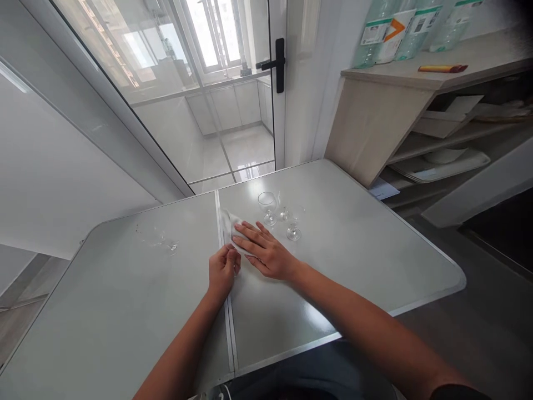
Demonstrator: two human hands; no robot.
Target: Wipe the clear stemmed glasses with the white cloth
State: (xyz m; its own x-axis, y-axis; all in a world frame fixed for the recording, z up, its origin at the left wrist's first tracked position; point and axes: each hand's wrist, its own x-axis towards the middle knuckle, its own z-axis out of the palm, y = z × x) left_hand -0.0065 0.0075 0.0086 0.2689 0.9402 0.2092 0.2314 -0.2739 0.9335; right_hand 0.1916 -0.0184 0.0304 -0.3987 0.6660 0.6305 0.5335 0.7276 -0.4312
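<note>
My left hand (222, 269) is closed, thumb against fingers, round a clear stemmed glass that is almost wholly hidden; only a glint shows at its fingers. My right hand (266, 253) lies over a white cloth (227, 223), its fingers bent round the cloth just above my left hand. Whatever the cloth covers is out of sight. Just beyond my right hand stand a small clear stemmed glass (270, 216) and a nearer one (293, 232), with more glass between them. Further left, a clear glass (171, 245) is faint against the tabletop.
The pale table (353, 239) has a metal seam (220, 208) across it and metal-trimmed edges. Behind it is a glass door (233, 111) with a black handle (280, 65). At right, a wooden shelf unit (375, 116) carries several plastic bottles (410, 33) and stacked trays (441, 164).
</note>
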